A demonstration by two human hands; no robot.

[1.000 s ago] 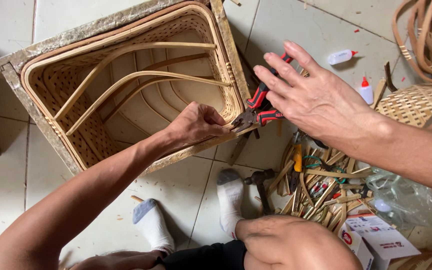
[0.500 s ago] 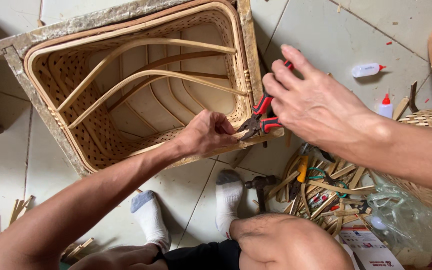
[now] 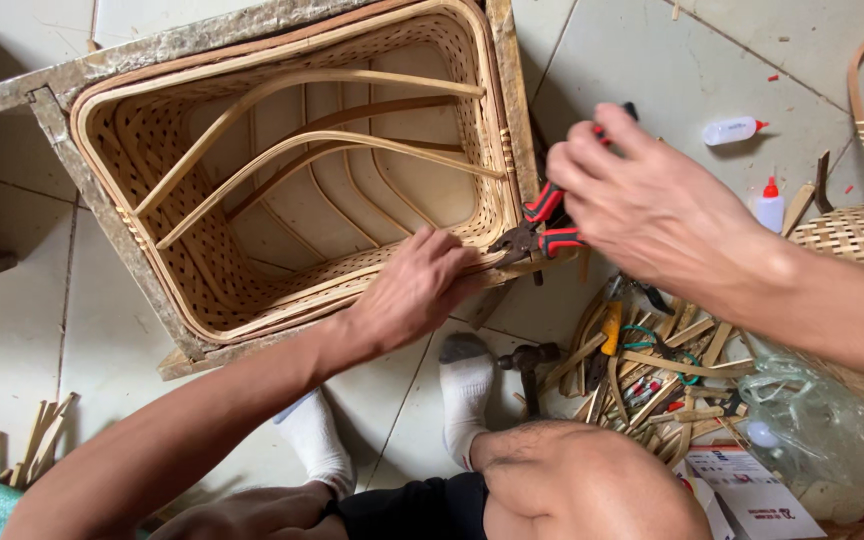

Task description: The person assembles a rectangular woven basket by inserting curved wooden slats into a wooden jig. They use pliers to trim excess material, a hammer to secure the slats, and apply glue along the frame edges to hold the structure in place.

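A large rectangular woven rattan basket sits in a rough wooden frame on the tiled floor, with curved cane strips bowed across its inside. My left hand presses down on the basket's near right rim and pinches a cane strip there. My right hand grips red-and-black pliers, whose jaws bite at the rim corner just beside my left fingers.
A hammer and a heap of cane offcuts and small tools lie at right. Two glue bottles rest on the tiles. A woven basket, a clear plastic bag and a small carton lie further right. My socked feet are below.
The view has shifted, so the basket and hands sit further right and lower. My right hand with the pliers has kept to the rim corner, and my left hand stays on the rim.
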